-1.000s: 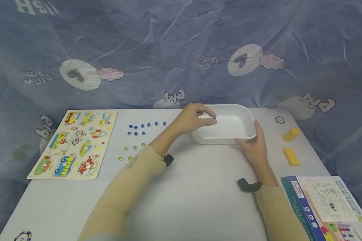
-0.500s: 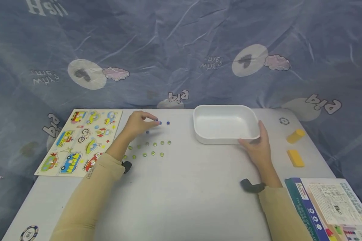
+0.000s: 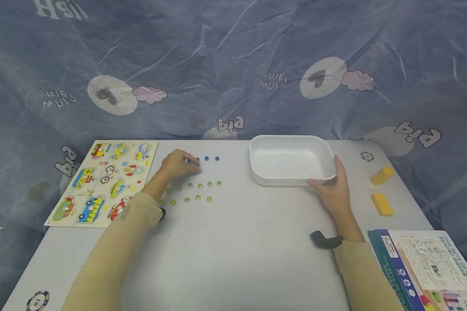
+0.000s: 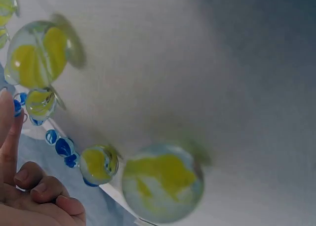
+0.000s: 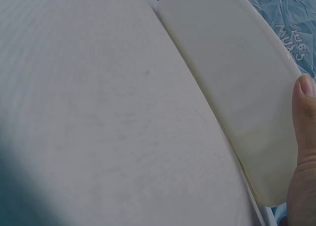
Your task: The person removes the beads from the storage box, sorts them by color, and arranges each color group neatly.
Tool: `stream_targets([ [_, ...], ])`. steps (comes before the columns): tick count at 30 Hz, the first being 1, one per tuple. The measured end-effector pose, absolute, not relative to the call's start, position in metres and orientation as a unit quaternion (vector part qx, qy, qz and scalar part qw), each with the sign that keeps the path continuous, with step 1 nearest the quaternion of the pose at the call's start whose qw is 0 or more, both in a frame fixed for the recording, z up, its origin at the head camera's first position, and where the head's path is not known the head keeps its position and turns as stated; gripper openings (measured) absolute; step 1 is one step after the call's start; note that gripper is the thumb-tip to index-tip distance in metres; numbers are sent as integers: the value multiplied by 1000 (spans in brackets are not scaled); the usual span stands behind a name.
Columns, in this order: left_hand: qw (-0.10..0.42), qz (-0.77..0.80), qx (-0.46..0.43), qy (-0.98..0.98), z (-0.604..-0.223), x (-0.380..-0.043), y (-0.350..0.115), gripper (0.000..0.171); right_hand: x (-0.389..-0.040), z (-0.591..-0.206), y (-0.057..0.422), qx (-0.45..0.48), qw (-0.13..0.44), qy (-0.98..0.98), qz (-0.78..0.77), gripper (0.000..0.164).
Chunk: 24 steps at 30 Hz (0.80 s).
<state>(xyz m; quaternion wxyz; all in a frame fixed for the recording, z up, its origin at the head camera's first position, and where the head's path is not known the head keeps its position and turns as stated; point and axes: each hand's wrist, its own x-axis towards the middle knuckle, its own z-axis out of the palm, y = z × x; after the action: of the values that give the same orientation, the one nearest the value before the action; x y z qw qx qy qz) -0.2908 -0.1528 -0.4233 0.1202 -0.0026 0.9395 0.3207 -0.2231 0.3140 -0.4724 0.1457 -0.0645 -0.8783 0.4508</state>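
Near the puzzle board, my left hand (image 3: 175,164) pinches a small blue marble (image 4: 18,108) between thumb and index finger, low over the table. A few more blue marbles (image 3: 217,159) lie in a row beside its fingertips, some partly covered by the hand. Closer to me sit two rows of clear marbles with yellow-green swirls (image 3: 198,198), large in the left wrist view. My right hand (image 3: 334,192) grips the right end of a white rectangular dish (image 3: 284,181). Its thumb lies on the near wall; the other fingers are mostly hidden behind the end.
On the left lies a wooden vehicle puzzle board (image 3: 109,172). A yellow cylinder (image 3: 382,176) and a yellow block (image 3: 382,204) are on the right, behind a colourful box (image 3: 424,263). A blue printed cloth (image 3: 202,77) hangs past the table's far edge.
A second ago my left hand was over the dish with a blue marble; it has since moved left to the blue marbles and pinches one there. The right hand keeps its grip.
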Motion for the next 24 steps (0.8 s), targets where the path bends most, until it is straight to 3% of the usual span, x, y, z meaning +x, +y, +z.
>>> stream_targets([
  [24,133,265,4,955,-423,-292,-141,29,-222,-471,313,-61,144,-878,452,106],
])
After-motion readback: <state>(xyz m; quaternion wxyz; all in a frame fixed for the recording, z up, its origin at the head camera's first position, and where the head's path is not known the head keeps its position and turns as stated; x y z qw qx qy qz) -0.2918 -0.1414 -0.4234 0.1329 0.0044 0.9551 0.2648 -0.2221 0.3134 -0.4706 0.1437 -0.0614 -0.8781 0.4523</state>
